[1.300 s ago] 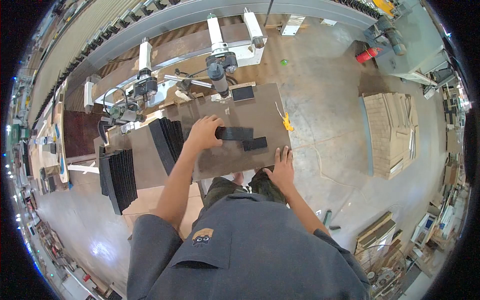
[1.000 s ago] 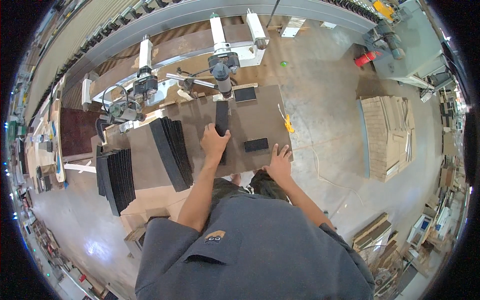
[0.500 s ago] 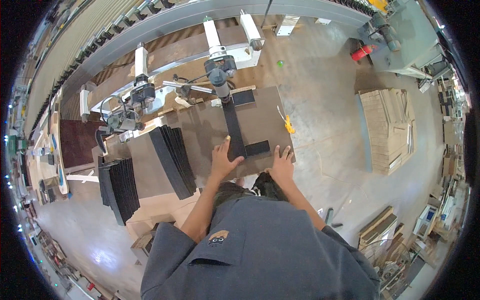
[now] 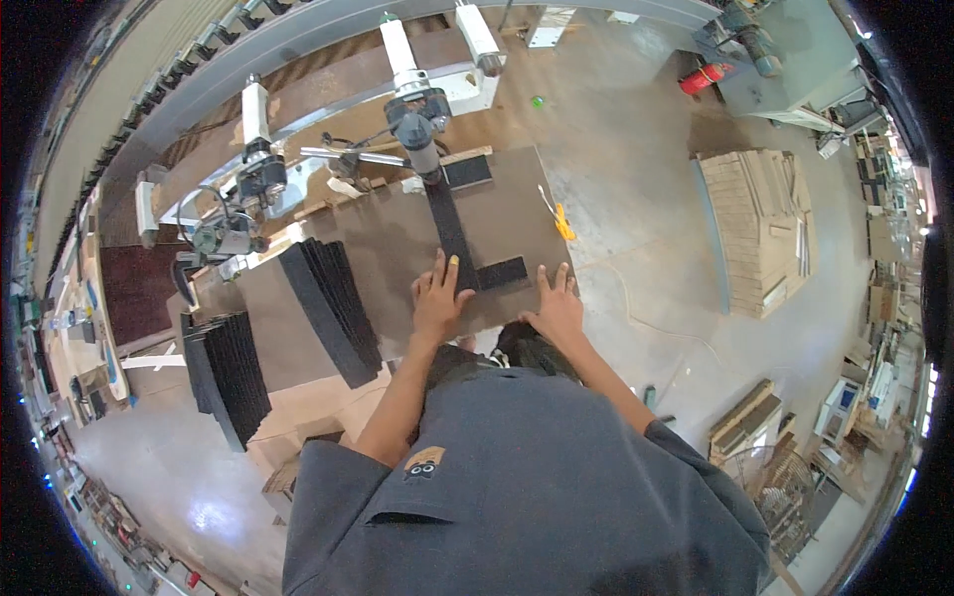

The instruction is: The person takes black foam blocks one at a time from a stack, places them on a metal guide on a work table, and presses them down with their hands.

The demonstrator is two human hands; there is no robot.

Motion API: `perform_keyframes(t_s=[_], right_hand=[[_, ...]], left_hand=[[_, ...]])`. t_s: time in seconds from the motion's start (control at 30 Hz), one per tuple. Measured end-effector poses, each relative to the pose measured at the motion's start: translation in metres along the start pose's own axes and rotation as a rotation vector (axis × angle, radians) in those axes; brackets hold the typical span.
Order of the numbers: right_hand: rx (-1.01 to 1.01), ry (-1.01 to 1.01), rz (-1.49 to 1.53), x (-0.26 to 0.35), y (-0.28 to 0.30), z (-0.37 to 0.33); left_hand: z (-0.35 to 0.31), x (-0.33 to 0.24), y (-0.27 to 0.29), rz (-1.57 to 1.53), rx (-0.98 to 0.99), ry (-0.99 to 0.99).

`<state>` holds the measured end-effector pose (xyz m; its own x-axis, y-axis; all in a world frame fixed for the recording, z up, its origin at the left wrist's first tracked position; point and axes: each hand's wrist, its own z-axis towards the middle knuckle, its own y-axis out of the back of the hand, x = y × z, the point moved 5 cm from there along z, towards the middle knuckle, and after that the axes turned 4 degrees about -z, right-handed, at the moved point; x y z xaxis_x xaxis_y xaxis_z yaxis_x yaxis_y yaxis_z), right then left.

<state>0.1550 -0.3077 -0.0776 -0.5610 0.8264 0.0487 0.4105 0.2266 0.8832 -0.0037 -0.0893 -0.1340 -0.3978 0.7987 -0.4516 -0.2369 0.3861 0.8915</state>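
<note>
A long black strip (image 4: 452, 230) lies on the brown worktable (image 4: 393, 233), with its far end under a grey drill-like machine head (image 4: 419, 149). My left hand (image 4: 437, 303) rests at the strip's near left side, fingers spread and thumb near its lower end. To the right, my right hand (image 4: 558, 310) lies open on the table near its front right corner, holding nothing. Between the hands sits a short black block (image 4: 501, 273), its left end against or close to the strip. A second short black piece (image 4: 468, 171) lies at the table's far edge beside the strip.
Two stacks of black strips, one on the table (image 4: 333, 313) and one farther left (image 4: 227, 377), stand to my left. Another machine head (image 4: 260, 169) is at the back left. A yellow object (image 4: 564, 223) hangs at the table's right edge. Stacked boards (image 4: 760, 233) stand on the floor at right.
The whole view has shifted a little as my head moved. My left fingers are spread wider beside the strip; my right hand stays in about the same place on the table.
</note>
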Motion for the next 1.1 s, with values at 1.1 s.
perform_keyframes(t_s=[1.1], right_hand=[[0.000, 1.476, 1.688, 0.187, 0.359, -0.285]], left_hand=[[-0.021, 0.001, 0.001, 0.189, -0.222, -0.032]])
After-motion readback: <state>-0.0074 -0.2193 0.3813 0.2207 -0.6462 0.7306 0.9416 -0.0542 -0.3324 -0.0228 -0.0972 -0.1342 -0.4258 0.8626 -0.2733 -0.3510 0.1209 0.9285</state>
